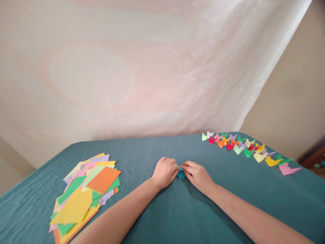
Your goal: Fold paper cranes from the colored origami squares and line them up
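A small piece of folded blue origami paper (181, 174) is held between my two hands, just above or on the cloth at the middle of the table. My left hand (165, 173) is closed at its left side, fingers curled, with the fingertips partly hidden. From the right, my right hand (197, 175) pinches the paper's other side between thumb and fingers. The paper's lower point shows below the fingertips; its upper part is mostly covered.
Loose coloured paper squares (104, 179) lie in an overlapping pile at the left. Rows of small folded paper birds (248, 152) stand along the right side of the green tablecloth (142, 149). A pale hanging sheet (152, 67) rises behind the table.
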`<action>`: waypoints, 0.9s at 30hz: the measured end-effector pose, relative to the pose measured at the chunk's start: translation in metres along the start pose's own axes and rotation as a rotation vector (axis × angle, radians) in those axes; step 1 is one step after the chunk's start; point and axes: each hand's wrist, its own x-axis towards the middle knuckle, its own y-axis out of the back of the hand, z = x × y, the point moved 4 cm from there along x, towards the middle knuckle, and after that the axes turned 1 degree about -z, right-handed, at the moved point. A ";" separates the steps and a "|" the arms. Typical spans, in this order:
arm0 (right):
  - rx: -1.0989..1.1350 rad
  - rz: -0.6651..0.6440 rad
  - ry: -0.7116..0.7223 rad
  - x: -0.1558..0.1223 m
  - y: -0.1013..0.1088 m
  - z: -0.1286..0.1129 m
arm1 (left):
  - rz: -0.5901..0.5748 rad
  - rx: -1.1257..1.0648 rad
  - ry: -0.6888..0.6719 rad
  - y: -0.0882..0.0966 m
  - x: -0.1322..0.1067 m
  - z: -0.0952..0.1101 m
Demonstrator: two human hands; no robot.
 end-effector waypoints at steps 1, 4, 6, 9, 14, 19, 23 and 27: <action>-0.005 0.001 -0.001 0.000 0.000 0.000 | -0.002 0.013 -0.003 0.001 0.000 0.000; -0.018 -0.007 -0.005 0.000 0.000 -0.001 | 0.008 0.013 -0.013 0.003 0.000 0.001; -0.027 -0.010 -0.006 0.000 0.000 -0.001 | 0.024 -0.016 -0.036 0.005 -0.001 0.001; -0.045 -0.008 -0.006 0.000 0.001 -0.002 | 0.033 -0.056 -0.083 0.007 -0.003 0.002; -0.072 0.000 0.005 -0.001 0.000 -0.002 | 0.053 -0.066 -0.128 0.006 -0.004 0.000; -0.074 0.004 0.011 -0.001 0.000 -0.001 | 0.074 -0.041 -0.149 0.005 -0.002 -0.001; -0.071 0.017 0.015 0.000 0.001 -0.003 | 0.067 -0.015 -0.150 0.005 0.000 0.000; -0.071 0.028 0.014 0.000 0.002 -0.005 | 0.053 0.013 -0.147 0.006 0.000 0.001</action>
